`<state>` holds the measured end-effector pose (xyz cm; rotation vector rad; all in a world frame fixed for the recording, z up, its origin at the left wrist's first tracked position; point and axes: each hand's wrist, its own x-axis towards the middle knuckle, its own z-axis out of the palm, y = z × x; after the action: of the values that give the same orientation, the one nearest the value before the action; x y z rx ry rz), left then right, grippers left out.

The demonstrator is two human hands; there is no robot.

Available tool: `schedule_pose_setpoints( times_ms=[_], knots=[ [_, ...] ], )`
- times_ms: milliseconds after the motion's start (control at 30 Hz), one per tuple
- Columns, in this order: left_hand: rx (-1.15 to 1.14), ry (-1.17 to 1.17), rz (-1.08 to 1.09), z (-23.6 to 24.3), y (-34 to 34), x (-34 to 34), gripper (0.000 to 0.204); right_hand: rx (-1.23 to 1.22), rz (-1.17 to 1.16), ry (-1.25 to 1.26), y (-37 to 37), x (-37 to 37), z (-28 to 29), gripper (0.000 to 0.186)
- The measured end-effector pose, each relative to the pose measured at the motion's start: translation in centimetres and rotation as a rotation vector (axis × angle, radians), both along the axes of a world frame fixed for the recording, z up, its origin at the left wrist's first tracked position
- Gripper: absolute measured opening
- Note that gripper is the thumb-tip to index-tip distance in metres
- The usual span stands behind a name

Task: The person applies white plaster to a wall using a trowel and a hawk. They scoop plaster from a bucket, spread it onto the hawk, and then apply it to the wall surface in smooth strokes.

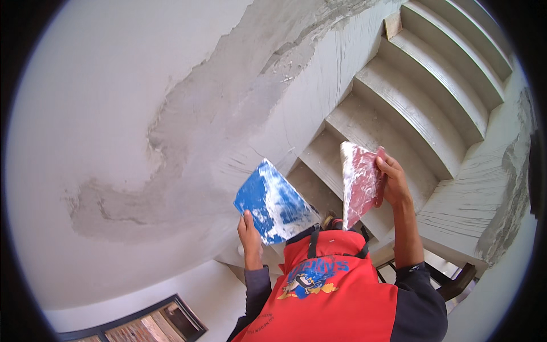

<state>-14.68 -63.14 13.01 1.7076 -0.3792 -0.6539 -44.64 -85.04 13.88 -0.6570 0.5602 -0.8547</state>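
Note:
My left hand (249,236) grips a blue plastering float (259,194), a flat plastic plate with white plaster smeared over its right half and lower edge. The thumb lies against the near left edge; the other fingers are mostly hidden behind it. In my right hand (392,176) is a red plastering float (362,185), tilted upright and streaked with white plaster, thickest along its left edge. My right fingers close around its right side. The two floats are held apart in front of my body, and any handles on their backs are hidden.
Concrete stairs (407,97) climb from in front of me to the upper right. Along the left runs a white wall (114,97) with a rough grey patch (199,114). A dark-framed window (154,325) is at lower left, a dark rail (458,282) at lower right.

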Motion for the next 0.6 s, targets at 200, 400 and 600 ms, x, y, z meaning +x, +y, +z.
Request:
schedule_pose_setpoints(
  times_ms=[200,400,600],
  knots=[
    [0.034,0.236,0.053,-1.0,1.3,0.7,0.042,0.184,-0.323,-0.046,0.5,0.3,-1.8,0.030],
    [0.055,0.342,0.054,1.2,1.2,0.5,0.041,-0.012,-0.419,0.472,-1.9,3.1,-6.3,0.022],
    [0.088,0.328,0.019,4.6,0.0,-0.5,0.043,-0.318,-0.754,0.651,-7.7,12.3,-4.3,0.021]
  ],
)
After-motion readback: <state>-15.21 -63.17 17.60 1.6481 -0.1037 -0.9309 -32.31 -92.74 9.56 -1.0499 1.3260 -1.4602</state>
